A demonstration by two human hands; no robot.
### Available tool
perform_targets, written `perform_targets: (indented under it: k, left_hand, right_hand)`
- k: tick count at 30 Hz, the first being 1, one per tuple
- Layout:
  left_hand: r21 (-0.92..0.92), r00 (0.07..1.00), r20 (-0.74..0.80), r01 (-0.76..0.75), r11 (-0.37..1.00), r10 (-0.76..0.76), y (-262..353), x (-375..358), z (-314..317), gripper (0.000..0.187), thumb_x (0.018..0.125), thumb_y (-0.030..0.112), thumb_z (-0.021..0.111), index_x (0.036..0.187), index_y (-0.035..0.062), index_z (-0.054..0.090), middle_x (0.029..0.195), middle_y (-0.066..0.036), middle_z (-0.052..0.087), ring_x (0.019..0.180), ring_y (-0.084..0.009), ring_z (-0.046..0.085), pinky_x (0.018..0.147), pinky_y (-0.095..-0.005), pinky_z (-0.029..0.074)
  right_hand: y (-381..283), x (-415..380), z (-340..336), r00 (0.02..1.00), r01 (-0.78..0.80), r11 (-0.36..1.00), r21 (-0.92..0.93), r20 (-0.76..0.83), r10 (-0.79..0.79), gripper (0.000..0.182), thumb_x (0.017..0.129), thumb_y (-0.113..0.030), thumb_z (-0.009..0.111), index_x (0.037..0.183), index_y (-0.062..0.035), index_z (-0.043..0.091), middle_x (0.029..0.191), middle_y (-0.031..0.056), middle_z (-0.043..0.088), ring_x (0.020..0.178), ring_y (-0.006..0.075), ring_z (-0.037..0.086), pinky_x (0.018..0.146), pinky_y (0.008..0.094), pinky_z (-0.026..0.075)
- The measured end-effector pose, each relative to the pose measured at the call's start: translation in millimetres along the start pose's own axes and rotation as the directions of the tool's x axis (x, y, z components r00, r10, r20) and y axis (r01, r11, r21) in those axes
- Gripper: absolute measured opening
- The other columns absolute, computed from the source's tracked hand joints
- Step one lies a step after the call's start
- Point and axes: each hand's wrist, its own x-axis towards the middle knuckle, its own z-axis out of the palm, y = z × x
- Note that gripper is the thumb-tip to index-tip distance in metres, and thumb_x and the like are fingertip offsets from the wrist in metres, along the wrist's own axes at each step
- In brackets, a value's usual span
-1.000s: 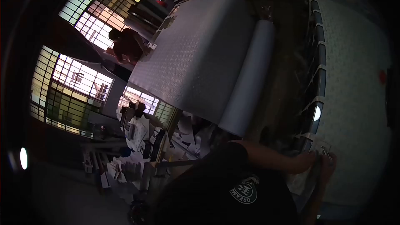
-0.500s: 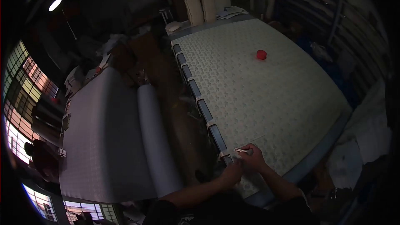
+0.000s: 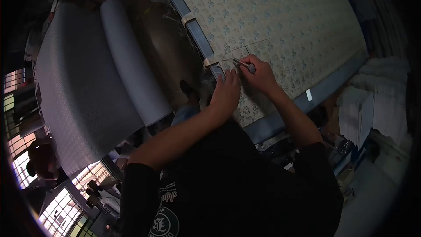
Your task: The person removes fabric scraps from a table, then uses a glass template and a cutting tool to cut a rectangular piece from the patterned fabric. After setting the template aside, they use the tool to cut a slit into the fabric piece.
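Dark reddish-brown clothing covered a person (image 3: pixel 43 160) at the far left, beside bright barred windows (image 3: pixel 59 213); next to them a broad sheet of grey textured fabric (image 3: pixel 79 87) spread out, with a long, pale grey cylindrical roll (image 3: pixel 131 61) lying along its right side; a strip of dark brown floor (image 3: pixel 164 48) came after that, and a dark shoe (image 3: pixel 187 88) showed at its near end; to the right ran a blue-grey bar-like table edge (image 3: pixel 199 35), crossed at intervals by pale cloth-like bands (image 3: pixel 189 17); the bare left hand (image 3: pixel 226 91) bent over that edge, its fingers close together and pointing away from the body, though whether they gripped anything could not be told; just beyond its fingertips, over the cream fabric with a small blue-grey motif (image 3: pixel 285 26), was a slim grey-handled tool with a shiny front end (image 3: pixel 242 64), pointing left; the bare right hand (image 3: pixel 262 75) was closed around its handle, and whether the tip touched the cloth was unclear; a thin dark line (image 3: pixel 258 42) crossed the fabric just past both hands; farther right a small white rectangle (image 3: pixel 309 95) sat on the blue-grey near border, and thick white layered stacks (image 3: pixel 357 114) stood beyond it.
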Motion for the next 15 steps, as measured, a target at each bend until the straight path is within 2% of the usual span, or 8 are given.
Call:
perform_targets:
  k: [2,6,8,11,15]
  left_hand:
    - [-0.007,0.998,0.068,-0.003,1.000,0.003,1,0,-2,0.055,0.091,0.021,0.057,0.138,-0.0067,0.057,0.147,-0.022,0.051,0.138,-0.0369,0.044,0.113,-0.0509,0.035]
    - [-0.049,0.996,0.087,-0.014,0.999,0.019,-3,0,-4,0.054,0.090,0.021,0.057,0.137,-0.0067,0.058,0.147,-0.023,0.050,0.139,-0.0402,0.043,0.116,-0.0533,0.032]
    - [-0.072,1.000,-0.006,-0.001,0.997,0.001,-6,1,-5,0.052,0.090,0.021,0.058,0.135,-0.0052,0.060,0.147,-0.023,0.049,0.140,-0.0453,0.042,0.119,-0.0560,0.029]
    - [-0.132,1.000,-0.028,-0.012,0.991,0.008,-10,2,-6,0.048,0.090,0.021,0.058,0.131,-0.0041,0.062,0.145,-0.023,0.049,0.140,-0.0494,0.041,0.119,-0.0579,0.028]
    - [-0.154,1.000,0.001,-0.019,0.988,0.019,-14,1,-8,0.049,0.088,0.017,0.059,0.132,-0.0040,0.059,0.145,-0.023,0.047,0.139,-0.0509,0.042,0.115,-0.0604,0.033]
  right_hand:
    - [1,0,2,0.999,0.037,0.999,-0.021,0.006,-0.037,0.018,0.093,-0.013,0.070,0.109,-0.0058,0.068,0.097,0.0124,0.074,0.088,0.0275,0.074,0.076,0.0339,0.056]
    - [-3,6,3,0.998,0.035,0.999,-0.018,0.053,-0.034,0.018,0.093,-0.013,0.070,0.109,-0.0059,0.068,0.097,0.0126,0.074,0.088,0.0283,0.074,0.076,0.0344,0.056]
    - [-3,12,5,0.995,0.075,0.996,-0.048,0.064,-0.071,0.017,0.093,-0.013,0.070,0.109,-0.0063,0.068,0.097,0.0128,0.074,0.087,0.0296,0.074,0.076,0.0349,0.056]
    - [-9,18,5,0.994,0.057,0.996,-0.073,0.095,-0.050,0.017,0.093,-0.014,0.069,0.108,-0.0064,0.067,0.096,0.0127,0.074,0.086,0.0305,0.073,0.075,0.0352,0.056]
    - [-14,22,5,0.992,0.061,0.995,-0.076,0.119,-0.051,0.017,0.092,-0.014,0.069,0.107,-0.0064,0.067,0.095,0.0124,0.074,0.086,0.0311,0.073,0.075,0.0358,0.056]
